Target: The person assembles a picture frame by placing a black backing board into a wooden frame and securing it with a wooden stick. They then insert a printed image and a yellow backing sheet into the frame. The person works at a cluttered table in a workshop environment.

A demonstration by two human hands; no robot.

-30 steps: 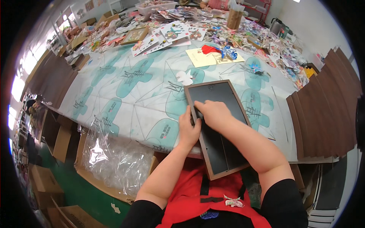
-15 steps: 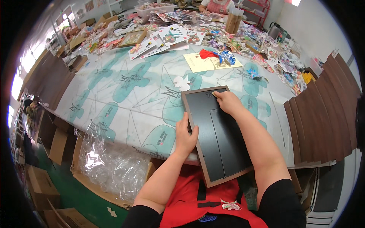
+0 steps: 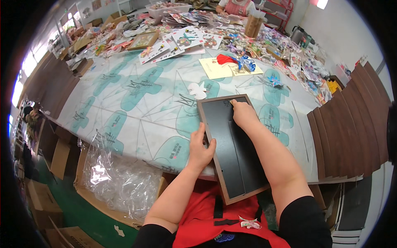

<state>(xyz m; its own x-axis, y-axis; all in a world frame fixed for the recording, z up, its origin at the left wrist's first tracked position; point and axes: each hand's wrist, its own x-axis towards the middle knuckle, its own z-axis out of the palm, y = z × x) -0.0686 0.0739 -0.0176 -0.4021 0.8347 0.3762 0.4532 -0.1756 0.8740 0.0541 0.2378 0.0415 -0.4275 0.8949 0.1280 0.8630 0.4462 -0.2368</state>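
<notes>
A brown picture frame [image 3: 231,165] with a black backing lies face down, its near end hanging over the table edge toward my body. My left hand [image 3: 201,148] grips the frame's left edge about midway along it. My right hand [image 3: 243,113] rests on the black backing near the far top edge, fingertips pressed at the rim. A small white paper cutout [image 3: 197,89] lies just beyond the frame's far left corner.
The table [image 3: 136,103] wears a white cloth with teal prints. A yellow sheet with red and blue ornaments [image 3: 230,66] lies further back, and printed cards and craft pieces [image 3: 186,35] crowd the far side. Stacked brown frames [image 3: 351,124] fan out at right. A cardboard box of clear plastic wrap [image 3: 111,182] sits below left.
My right hand has slid from the frame's left middle up to its far top edge. My left hand has shifted a little along the left edge, and the frame turned slightly.
</notes>
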